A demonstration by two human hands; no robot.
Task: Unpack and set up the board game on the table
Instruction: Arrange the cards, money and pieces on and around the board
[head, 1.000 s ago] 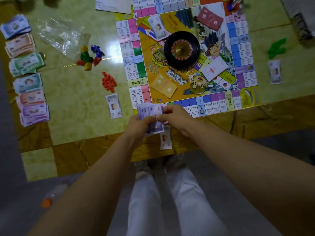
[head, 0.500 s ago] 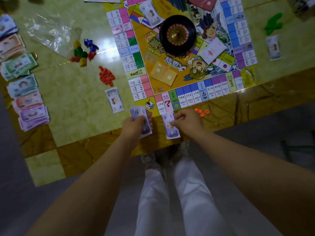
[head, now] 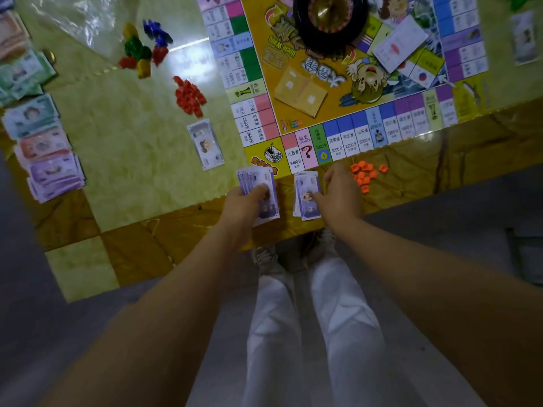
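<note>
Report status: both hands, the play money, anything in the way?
Left hand grips purple note stack. Right hand touches small note pile at table edge, grip unclear. Orange pieces beside right hand, not blocking.

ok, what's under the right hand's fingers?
A small stack of purple paper bills lying on the brown table edge; the right hand touches it. Bills beneath the top one are covered.

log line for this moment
left hand: grips note wad | right hand: touches note pile | note pile: table edge, below board
</note>
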